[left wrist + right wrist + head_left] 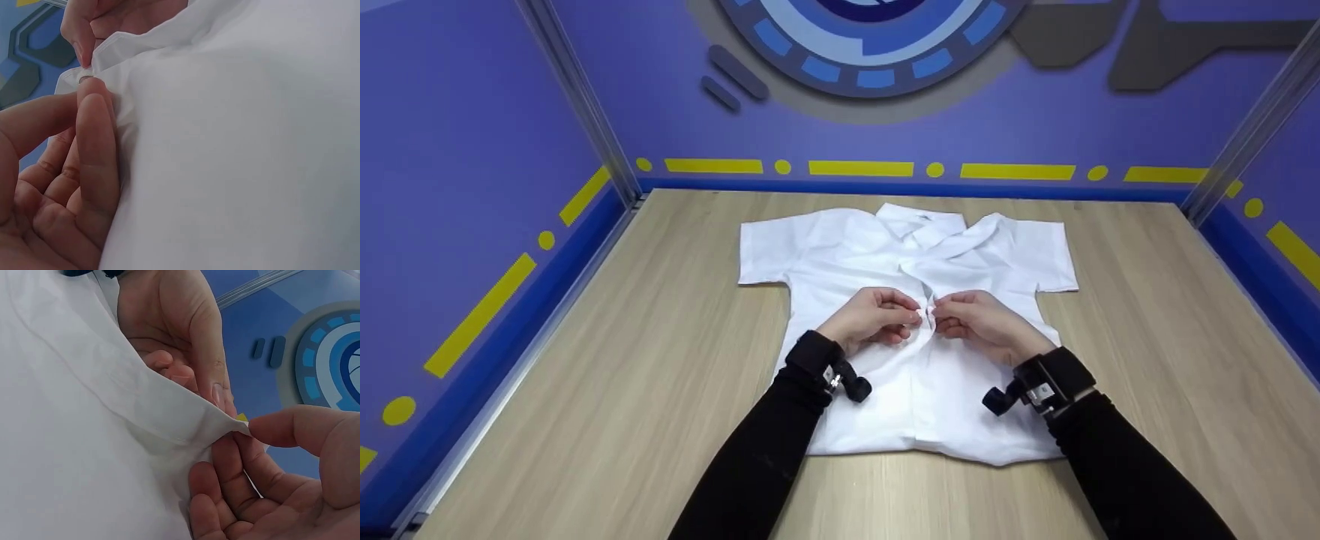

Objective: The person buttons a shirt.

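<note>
A white short-sleeved collared shirt [877, 416] lies front up, its collar at the far side. Over the middle of its front, my left hand [877, 319] pinches the edge of the placket between thumb and fingers. Facing it closely, my right hand [982, 322] pinches the opposite front edge. A small white button [85, 73] shows at the left fingertips in the left wrist view, with the right thumb tip just above it. In the right wrist view the raised placket [185, 402] runs to a corner between both hands' fingertips; the button is hidden there.
The shirt lies on a wood-grain table [675, 300]. A blue-purple back wall [825, 135] with yellow dashes stands behind it, and similar panels rise at left and right. Each wrist wears a black strap with a small camera [855, 384].
</note>
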A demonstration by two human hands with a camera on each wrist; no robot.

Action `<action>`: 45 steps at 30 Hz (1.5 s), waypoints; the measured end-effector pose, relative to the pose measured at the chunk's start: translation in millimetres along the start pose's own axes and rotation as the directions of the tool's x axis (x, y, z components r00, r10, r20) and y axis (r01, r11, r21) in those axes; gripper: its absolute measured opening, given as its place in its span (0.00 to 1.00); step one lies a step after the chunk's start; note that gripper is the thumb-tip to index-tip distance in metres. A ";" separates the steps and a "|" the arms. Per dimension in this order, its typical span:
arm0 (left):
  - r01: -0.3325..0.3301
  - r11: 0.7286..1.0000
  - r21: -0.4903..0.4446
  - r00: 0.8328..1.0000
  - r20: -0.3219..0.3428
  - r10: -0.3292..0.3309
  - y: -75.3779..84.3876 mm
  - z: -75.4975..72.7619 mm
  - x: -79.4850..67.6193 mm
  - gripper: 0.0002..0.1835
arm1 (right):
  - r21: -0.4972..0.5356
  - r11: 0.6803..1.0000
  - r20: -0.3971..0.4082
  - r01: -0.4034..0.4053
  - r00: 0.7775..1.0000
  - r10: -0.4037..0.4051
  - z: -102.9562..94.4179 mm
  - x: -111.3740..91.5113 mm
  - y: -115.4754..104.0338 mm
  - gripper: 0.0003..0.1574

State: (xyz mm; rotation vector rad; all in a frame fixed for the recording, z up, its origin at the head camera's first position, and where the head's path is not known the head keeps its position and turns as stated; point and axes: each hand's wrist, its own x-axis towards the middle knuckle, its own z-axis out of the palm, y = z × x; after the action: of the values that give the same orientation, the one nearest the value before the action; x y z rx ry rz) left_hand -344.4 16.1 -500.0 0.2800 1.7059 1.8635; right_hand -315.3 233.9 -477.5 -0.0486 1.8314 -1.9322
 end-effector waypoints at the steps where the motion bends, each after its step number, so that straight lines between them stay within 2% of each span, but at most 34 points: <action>1: -0.003 1.000 0.000 1.000 0.002 0.003 -0.2 0.1 0.1 0.09 | -0.006 1.000 -0.003 0.000 1.000 0.000 0.1 0.0 0.1 0.13; 14: -0.037 0.999 0.008 0.999 -0.012 0.037 -1.5 -0.1 -0.5 0.10 | -0.122 0.992 -0.039 0.010 0.999 -0.014 4.2 -1.6 -0.7 0.18; 24: -0.031 0.999 0.028 0.996 -0.085 0.033 -1.2 4.3 -2.2 0.10 | -0.162 0.987 -0.058 -0.008 0.998 -0.001 4.2 -0.9 -3.0 0.15; 30: -0.043 0.999 0.027 0.996 -0.071 0.045 -2.2 3.9 -1.4 0.09 | -0.208 0.978 -0.066 0.004 0.998 -0.019 7.1 -1.3 -2.7 0.17; 37: -0.058 0.998 0.020 0.997 -0.050 0.059 -2.1 2.4 -1.4 0.11 | -0.177 0.984 -0.095 0.000 0.995 -0.017 9.3 -2.6 -2.7 0.16; 45: -0.068 0.998 0.015 0.996 -0.048 0.069 -2.6 1.8 -2.3 0.12 | -0.216 0.976 -0.089 0.001 0.996 -0.021 8.4 -1.3 -2.2 0.17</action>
State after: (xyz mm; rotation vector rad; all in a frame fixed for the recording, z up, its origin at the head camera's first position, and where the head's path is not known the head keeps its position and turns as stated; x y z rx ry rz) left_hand -340.9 16.3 -501.7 0.3042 1.7625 1.9229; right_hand -312.0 226.5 -474.1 -0.0420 2.0995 -1.7602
